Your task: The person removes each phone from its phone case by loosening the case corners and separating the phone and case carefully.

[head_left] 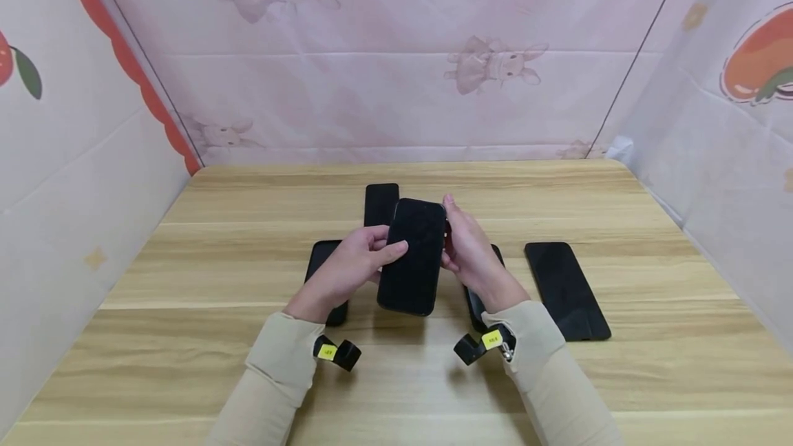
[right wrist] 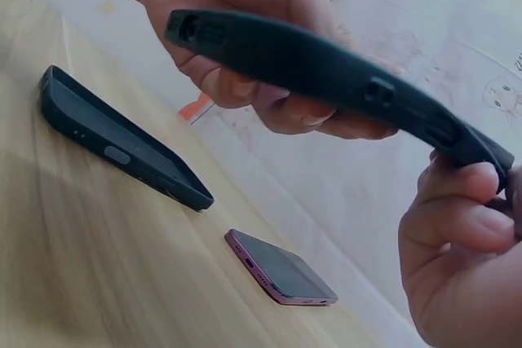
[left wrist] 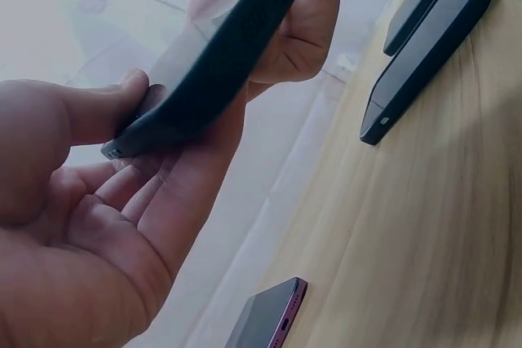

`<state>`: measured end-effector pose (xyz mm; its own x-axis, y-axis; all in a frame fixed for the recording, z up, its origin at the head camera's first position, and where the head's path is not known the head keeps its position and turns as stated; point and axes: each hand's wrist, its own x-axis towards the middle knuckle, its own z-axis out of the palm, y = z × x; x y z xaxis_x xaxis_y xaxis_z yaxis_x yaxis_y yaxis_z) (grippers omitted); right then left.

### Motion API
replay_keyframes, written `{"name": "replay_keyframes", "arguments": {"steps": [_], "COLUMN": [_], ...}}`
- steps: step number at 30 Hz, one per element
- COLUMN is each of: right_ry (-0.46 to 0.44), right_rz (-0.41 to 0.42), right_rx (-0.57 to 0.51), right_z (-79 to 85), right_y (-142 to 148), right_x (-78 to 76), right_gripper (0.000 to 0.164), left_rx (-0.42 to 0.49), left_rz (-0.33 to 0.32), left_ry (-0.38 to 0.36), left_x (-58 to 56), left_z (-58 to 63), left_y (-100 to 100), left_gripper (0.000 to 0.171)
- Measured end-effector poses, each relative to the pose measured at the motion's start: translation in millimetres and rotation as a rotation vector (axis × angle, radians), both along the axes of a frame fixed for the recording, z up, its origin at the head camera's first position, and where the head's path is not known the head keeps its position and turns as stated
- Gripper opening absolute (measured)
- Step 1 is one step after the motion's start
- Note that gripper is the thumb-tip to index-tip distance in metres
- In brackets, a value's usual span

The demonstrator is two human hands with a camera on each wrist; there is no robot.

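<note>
Above the table, both hands hold a black smartphone with its dark screen up and a dark phone case around it. My left hand grips its left side, thumb on the screen and fingers underneath. At the upper right corner, my right hand pinches the case edge. In the right wrist view the case bends there, and a corner of the phone shows apart from it. Part of the right fingers is hidden behind the phone in the head view.
A hollow black phone case lies under the left forearm. Behind the hands is a phone with a purple edge. On the right lie a cased phone, partly covered by the right wrist, and a larger black phone. Printed cloth walls surround the wooden table.
</note>
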<state>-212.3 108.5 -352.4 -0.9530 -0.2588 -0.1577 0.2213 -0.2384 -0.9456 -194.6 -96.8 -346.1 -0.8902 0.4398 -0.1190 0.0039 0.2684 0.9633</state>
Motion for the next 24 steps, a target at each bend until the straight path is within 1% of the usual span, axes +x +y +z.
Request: {"name": "replay_keyframes", "arguments": {"steps": [5,10,13,19,22,24], "right_ry": [0.030,0.059,0.085,0.154,0.190,0.198], "right_rz": [0.033,0.081,0.129,0.234,0.277,0.305], "right_rx": [-0.037,-0.044,-0.021,0.076,0.119,0.135], "right_z": [-0.4,0.9,1.6,-0.9,-1.6,-1.6], "right_y": [-2.4,-3.9,-4.5,-3.7,-3.3,-2.9], "right_x": [0.8,1.4,1.2,4.2,7.1,9.1], "right_gripper": [0.055,0.055,0.053,0.046,0.047,0.049], "left_rx": [0.028,0.078,0.117,0.152,0.164,0.173], "left_rz": [0.002,0.000,0.036,0.128,0.161,0.184], "left_ry": [0.005,-0.022,-0.047,-0.042,-0.046,-0.054], "left_x": [-0.1,-0.9,-1.8,-3.1,-3.9,-4.5], "left_z": [1.6,3.5,5.5,7.0,6.8,6.7], "left_y": [-2.6,-5.1,-6.5,-9.2,-9.9,-9.9], "left_gripper": [0.026,0.032,0.035,0.038,0.037,0.037]}}
